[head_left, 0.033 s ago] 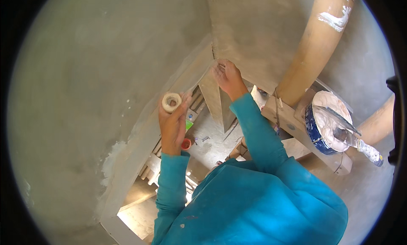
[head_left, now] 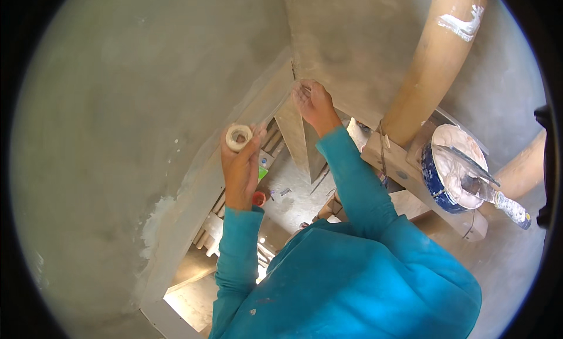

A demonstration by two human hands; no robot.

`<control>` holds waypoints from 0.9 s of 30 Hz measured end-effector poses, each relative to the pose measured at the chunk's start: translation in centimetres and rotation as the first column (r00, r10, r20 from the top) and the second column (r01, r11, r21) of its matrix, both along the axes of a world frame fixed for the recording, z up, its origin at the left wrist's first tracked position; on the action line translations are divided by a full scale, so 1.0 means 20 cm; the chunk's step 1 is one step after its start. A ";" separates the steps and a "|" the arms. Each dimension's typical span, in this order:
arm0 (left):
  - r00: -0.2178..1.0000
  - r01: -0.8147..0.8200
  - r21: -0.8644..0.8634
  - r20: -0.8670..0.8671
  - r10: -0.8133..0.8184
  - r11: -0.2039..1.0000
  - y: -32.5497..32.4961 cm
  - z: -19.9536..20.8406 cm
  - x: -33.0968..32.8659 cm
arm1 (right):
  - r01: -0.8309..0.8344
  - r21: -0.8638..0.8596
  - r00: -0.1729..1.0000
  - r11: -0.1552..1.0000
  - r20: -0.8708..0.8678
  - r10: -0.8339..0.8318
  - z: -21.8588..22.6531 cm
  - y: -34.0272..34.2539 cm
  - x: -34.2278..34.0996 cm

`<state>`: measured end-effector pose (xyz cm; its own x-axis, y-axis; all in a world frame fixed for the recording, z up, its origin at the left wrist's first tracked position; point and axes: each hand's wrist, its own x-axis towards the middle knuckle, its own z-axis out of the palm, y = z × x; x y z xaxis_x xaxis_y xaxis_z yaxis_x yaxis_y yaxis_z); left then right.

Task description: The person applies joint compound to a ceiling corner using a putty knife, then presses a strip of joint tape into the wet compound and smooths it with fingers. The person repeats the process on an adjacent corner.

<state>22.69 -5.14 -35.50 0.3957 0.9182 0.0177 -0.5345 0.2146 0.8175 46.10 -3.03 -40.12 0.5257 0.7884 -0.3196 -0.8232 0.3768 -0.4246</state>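
My left hand [head_left: 239, 178] grips a roll of pale tape [head_left: 238, 138], its round core facing up. A thin, see-through strip of tape [head_left: 271, 117] runs from the roll toward my right hand [head_left: 316, 107]. The fingers of that hand are curled together at the strip's far end, close to the wall corner [head_left: 294, 72]. Exactly how the fingertips hold the strip is too small to make out. Both hands are raised beside a pale band along the lower edge of the left wall [head_left: 129, 104].
At right, a blue bucket [head_left: 433, 183] of whitish paste holds a putty knife [head_left: 498, 203] and a wide blade [head_left: 467, 163]. It stands by a wooden beam [head_left: 404, 173] and a thick tan pole [head_left: 425, 75]. Far below lie a floor [head_left: 287, 207] and a red container [head_left: 258, 199].
My left hand with the tape roll has shifted slightly up and to the right. My right hand has barely moved.
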 end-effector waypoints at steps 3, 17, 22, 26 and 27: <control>0.999 -0.034 -0.003 0.029 0.034 0.999 0.07 0.02 0.16 | 0.047 0.076 0.997 0.996 -0.057 -0.043 -0.03 0.11 0.06; 0.992 -0.124 0.050 0.034 0.122 0.991 0.07 0.08 0.27 | 0.030 0.151 0.998 0.988 -0.051 -0.023 -0.04 0.22 0.09; 0.985 -0.169 0.059 -0.015 0.170 0.984 0.08 0.07 0.28 | 0.043 0.087 0.968 0.995 0.242 -0.063 -0.08 0.24 0.08; 0.978 -0.207 0.078 -0.021 0.209 0.975 0.08 0.07 0.26 | 0.139 -0.015 0.898 0.990 0.423 -0.120 -0.10 0.27 0.09; 0.973 -0.226 0.081 -0.024 0.229 0.971 0.08 0.07 0.26 | 0.164 -0.007 0.873 0.986 0.467 -0.142 -0.11 0.28 0.09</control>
